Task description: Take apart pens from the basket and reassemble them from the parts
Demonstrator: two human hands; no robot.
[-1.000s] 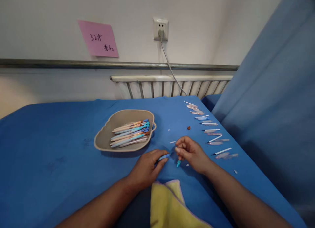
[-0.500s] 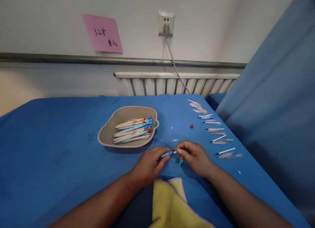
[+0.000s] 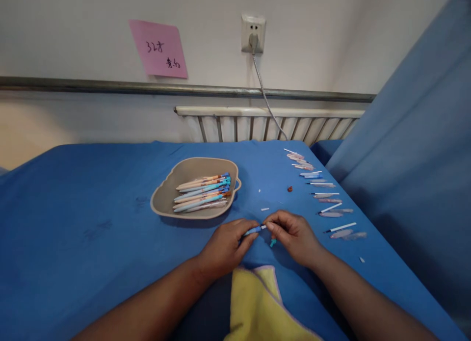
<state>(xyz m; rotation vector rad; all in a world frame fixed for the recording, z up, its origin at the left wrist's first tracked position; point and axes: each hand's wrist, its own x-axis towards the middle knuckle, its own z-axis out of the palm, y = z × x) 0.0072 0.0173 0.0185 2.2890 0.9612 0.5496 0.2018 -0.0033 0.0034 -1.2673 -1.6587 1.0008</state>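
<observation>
My left hand (image 3: 230,243) pinches a blue pen part (image 3: 252,231) between thumb and fingers. Close beside it, my right hand (image 3: 292,235) is closed on a small white piece (image 3: 264,226) that meets the dark end of the blue part. A small teal piece (image 3: 273,242) shows just below my right fingertips; whether it is held or lies on the cloth, I cannot tell. Behind my left hand stands a grey-beige basket (image 3: 162,201) holding several pens (image 3: 202,191) with blue, teal and brown ends.
Refills and pen parts (image 3: 340,228) lie in groups along the right side of the blue cloth (image 3: 110,194). A brown piece (image 3: 290,189) and white scraps (image 3: 265,209) lie nearer the middle. A yellow cloth (image 3: 253,301) is at the front, a blue curtain (image 3: 412,135) at the right.
The whole view has shifted slightly, so things appear a little further right. Both hands keep the same grip and nearly the same pose.
</observation>
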